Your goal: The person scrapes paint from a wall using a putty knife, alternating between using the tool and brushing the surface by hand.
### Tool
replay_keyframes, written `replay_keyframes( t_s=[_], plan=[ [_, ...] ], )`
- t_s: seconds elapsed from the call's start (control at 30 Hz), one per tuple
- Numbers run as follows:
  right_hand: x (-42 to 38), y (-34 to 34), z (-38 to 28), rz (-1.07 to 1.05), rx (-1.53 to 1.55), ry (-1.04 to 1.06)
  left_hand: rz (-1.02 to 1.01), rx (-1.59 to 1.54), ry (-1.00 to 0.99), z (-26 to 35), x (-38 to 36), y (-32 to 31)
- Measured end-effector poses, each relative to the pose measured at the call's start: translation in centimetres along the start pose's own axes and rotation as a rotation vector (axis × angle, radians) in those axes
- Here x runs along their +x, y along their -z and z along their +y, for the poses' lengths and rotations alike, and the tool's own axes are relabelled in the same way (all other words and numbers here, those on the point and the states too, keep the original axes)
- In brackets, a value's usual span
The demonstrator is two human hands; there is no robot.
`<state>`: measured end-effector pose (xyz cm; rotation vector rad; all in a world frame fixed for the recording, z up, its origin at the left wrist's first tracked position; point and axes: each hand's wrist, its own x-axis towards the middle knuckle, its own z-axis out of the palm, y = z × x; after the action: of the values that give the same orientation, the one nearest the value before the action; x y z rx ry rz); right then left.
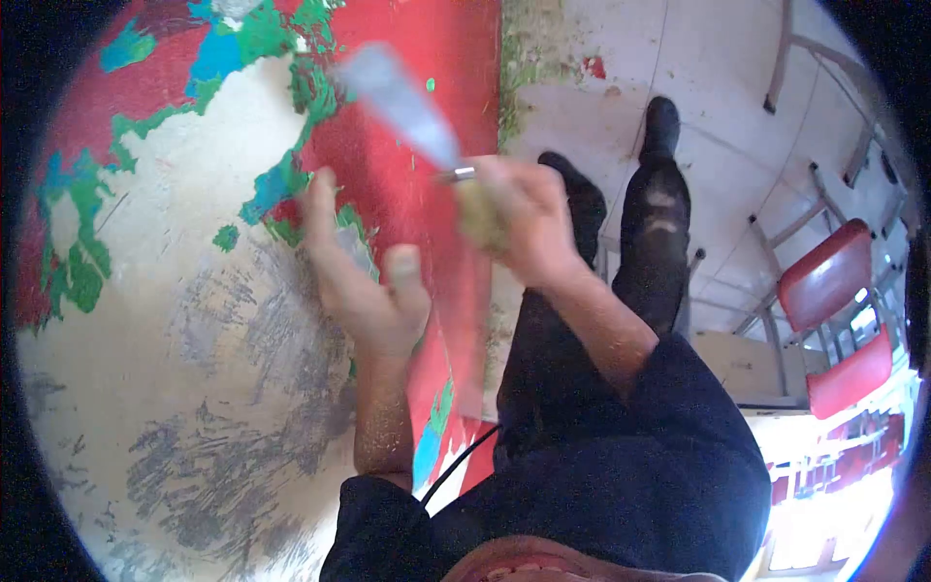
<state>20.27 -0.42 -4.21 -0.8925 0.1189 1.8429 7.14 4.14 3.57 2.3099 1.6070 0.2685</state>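
In my right hand is a paint scraper, its handle wrapped by my fingers. The broad metal blade is blurred by motion and points up and left, across the red paint. My left hand is open, thumb apart from the fingers, and overlaps the edge between bare plaster and paint. Both hands are at a wall where red paint peels away in ragged patches. Green and blue layers show along the torn edges. The exposed surface is whitish, with grey scuffs lower down.
Green and red paint flakes litter the pale tiled floor along the wall. My legs and dark shoes stand beside it. Red chairs with metal frames are at the right. A thin black cord hangs near my waist.
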Motion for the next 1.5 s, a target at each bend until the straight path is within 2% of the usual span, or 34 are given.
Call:
replay_keyframes(
  t_s=[0.07, 0.1, 0.13, 0.17, 0.23, 0.3, 0.33, 0.4, 0.47, 0.53, 0.63, 0.73, 0.83, 0.93, 1.0, 1.07, 1.13, 1.23, 1.33, 1.4, 1.47, 1.5],
  plan=[
    [-1.0, 3.6, -1.6, 0.287, -0.256, -0.021, -0.013, 0.825, -0.133, 0.0, -1.3, 0.3],
    [-1.8, 6.2, -1.7, 0.372, -0.357, -0.03, -0.152, 0.966, -0.138, -1.3, -2.4, -0.5],
    [-2.9, 7.8, -3.4, 0.419, -0.311, -0.1, -0.308, 1.101, -0.145, -3.5, -3.7, -1.9],
    [-4.0, 9.5, -4.5, 0.404, -0.35, -0.064, -0.467, 1.23, -0.147, -5.4, -5.2, -3.5],
    [-5.1, 14.2, -6.1, 0.436, -0.451, -0.066, -0.796, 1.002, -0.249, -7.7, -7.6, -7.4],
    [-5.1, 19.0, -7.1, 0.534, -0.643, -0.071, -1.441, 0.893, -0.321, -9.7, -10.7, -10.2],
    [-5.4, 21.6, -7.2, 0.59, -0.727, -0.074, -1.422, 0.549, -0.067, -9.6, -11.2, -10.5],
    [-5.7, 28.5, -7.9, 0.651, -0.904, -0.116, -1.243, -0.122, 0.386, -9.3, -10.4, -11.5],
    [-5.7, 32.5, -9.2, 0.714, -0.975, -0.185, -0.666, 0.371, -0.175, -5.8, -6.5, -8.9],
    [-5.6, 34.4, -10.4, 0.779, -0.935, -0.273, -0.486, 0.812, -0.154, -1.5, -1.8, -4.3],
    [-4.8, 35.9, -11.0, 0.779, -0.96, -0.287, -0.155, 0.999, 0.165, -1.5, -0.7, -2.5],
    [-3.3, 36.6, -10.8, 0.751, -1.065, -0.277, -0.515, 1.388, -0.249, -6.5, -4.0, -7.2],
    [-1.8, 36.4, -10.7, 0.719, -1.065, -0.281, -1.187, 0.973, -0.188, -6.0, -2.6, -8.8],
    [-1.1, 36.5, -10.7, 0.643, -1.068, -0.257, -0.846, 1.294, -0.241, -5.5, -1.1, -6.2],
    [-0.6, 36.6, -10.5, 0.622, -1.066, -0.264, -0.595, 1.261, -0.168, -4.2, 0.1, -1.3],
    [-0.7, 38.3, -10.3, 0.609, -1.119, -0.248, -0.452, 1.44, -0.082, -1.3, 1.8, 4.4],
    [-0.7, 39.2, -9.7, 0.591, -1.147, -0.249, -0.249, 1.358, 0.21, 1.6, 3.4, 9.0],
    [-2.1, 40.2, -9.6, 0.603, -1.168, -0.278, 0.299, 1.422, 0.214, 2.0, 4.2, 10.4],
    [-4.0, 39.6, -9.8, 0.617, -1.185, -0.288, 0.05, 1.387, 0.164, -1.1, 3.1, 5.5],
    [-5.0, 38.7, -10.1, 0.671, -1.124, -0.323, -0.184, 1.358, -0.01, -2.4, 2.4, 1.7],
    [-6.1, 38.4, -10.5, 0.68, -1.089, -0.306, -0.394, 1.522, -0.236, -3.5, 1.5, -1.2],
    [-6.4, 38.4, -10.6, 0.677, -1.073, -0.305, -0.524, 1.431, -0.313, -4.4, 0.6, -2.7]
  ],
)
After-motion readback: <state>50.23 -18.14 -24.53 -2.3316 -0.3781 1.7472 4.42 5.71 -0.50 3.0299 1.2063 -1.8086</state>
